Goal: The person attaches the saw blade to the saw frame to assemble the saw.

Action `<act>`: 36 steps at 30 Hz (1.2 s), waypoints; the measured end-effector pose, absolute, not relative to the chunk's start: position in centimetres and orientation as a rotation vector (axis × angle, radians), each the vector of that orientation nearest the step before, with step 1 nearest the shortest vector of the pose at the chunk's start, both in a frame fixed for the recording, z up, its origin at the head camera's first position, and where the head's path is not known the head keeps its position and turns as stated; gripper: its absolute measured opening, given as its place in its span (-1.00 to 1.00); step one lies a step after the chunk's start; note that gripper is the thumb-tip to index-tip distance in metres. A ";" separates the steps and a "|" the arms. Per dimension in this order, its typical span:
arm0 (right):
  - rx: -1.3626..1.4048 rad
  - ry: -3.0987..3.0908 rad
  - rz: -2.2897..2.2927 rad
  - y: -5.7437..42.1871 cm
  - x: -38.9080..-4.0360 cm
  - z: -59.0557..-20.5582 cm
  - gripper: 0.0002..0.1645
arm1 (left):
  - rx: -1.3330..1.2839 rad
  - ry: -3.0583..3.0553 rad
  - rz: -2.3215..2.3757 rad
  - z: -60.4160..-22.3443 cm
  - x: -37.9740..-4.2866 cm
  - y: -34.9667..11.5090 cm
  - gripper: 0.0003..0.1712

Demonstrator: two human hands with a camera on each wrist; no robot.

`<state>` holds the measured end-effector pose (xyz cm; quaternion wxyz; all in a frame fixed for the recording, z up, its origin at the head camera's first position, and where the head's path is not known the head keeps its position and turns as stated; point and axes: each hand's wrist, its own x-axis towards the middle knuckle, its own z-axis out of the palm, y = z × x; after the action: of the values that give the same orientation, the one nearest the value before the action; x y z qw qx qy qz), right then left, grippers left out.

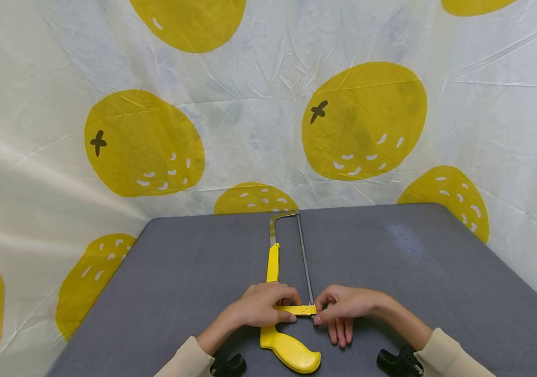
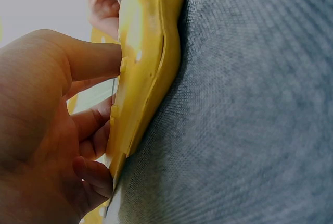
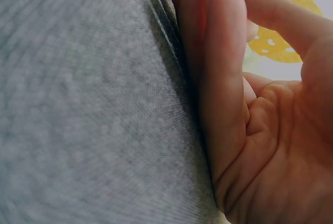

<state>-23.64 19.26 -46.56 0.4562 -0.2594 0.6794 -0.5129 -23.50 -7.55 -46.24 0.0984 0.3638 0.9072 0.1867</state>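
A hacksaw lies flat on the table, its yellow handle (image 1: pixel 292 353) toward me and its metal front bow (image 1: pixel 272 228) at the far edge. The thin blade (image 1: pixel 304 256) runs along its right side to a short yellow crosspiece (image 1: pixel 303 310). My left hand (image 1: pixel 265 305) grips that crosspiece between thumb and fingers. At the crosspiece's right end, my right hand (image 1: pixel 350 306) pinches the small metal fitting with thumb and index finger; its other fingers extend downward. In the left wrist view, the left thumb touches the yellow frame (image 2: pixel 148 52). The right wrist view hides the pinched fitting.
The grey cloth-covered table (image 1: pixel 193 262) spreads out on both sides of the saw. Behind it hangs a white sheet (image 1: pixel 249 136) printed with yellow fruit. Black devices (image 1: pixel 397 361) sit at both wrists.
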 end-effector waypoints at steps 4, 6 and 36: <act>-0.644 1.680 -1.263 19.3 -23.6 -46.7 -0.76 | 1.085 2.684 0.552 -46.4 -23.5 -7.6 -0.80; -0.643 1.677 -1.262 19.3 -23.6 -46.7 -0.78 | 1.087 2.683 0.550 -46.5 -23.5 -7.6 -0.80; -0.682 1.687 -1.274 19.5 -23.6 -46.9 -0.85 | 1.066 2.688 0.543 -46.0 -23.2 -7.5 -0.81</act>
<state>-23.60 19.50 -46.91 0.4440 -0.2751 0.6806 -0.5138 -23.21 -7.53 -46.02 0.0996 0.3606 0.9091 0.1835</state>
